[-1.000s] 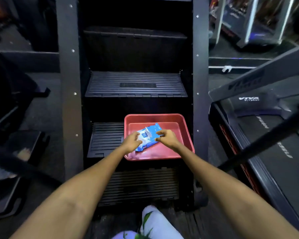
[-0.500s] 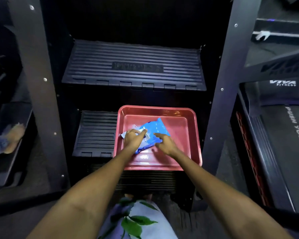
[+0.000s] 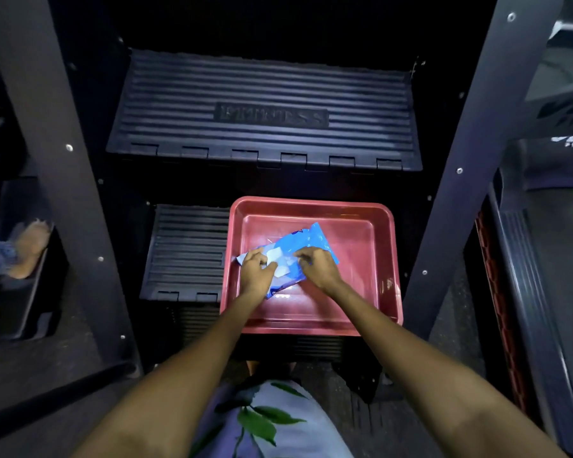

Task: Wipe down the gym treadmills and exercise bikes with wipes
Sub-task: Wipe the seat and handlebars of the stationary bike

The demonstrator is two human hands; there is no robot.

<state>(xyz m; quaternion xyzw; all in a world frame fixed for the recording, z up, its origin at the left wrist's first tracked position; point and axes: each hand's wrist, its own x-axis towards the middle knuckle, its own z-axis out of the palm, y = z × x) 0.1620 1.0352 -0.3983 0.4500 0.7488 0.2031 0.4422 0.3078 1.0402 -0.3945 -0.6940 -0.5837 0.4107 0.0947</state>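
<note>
Black ribbed machine steps (image 3: 265,110) carry a red tray (image 3: 382,259). Inside, at 9 o'clock, left hand (image 3: 255,271) and right hand (image 3: 318,267) both grip the blue wipes pack (image 3: 315,241).

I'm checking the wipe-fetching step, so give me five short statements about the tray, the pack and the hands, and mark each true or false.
1. The blue wipes pack lies inside the red tray. True.
2. The red tray sits on the upper step marked FITNESS. False: it rests on the lower step, below the FITNESS step.
3. Both hands are on the pack. True: the left hand and right hand both grip it.
4. The tray is full of loose used wipes. False: only the pack shows in it.
5. A treadmill deck lies at the right of the view. True.
</note>
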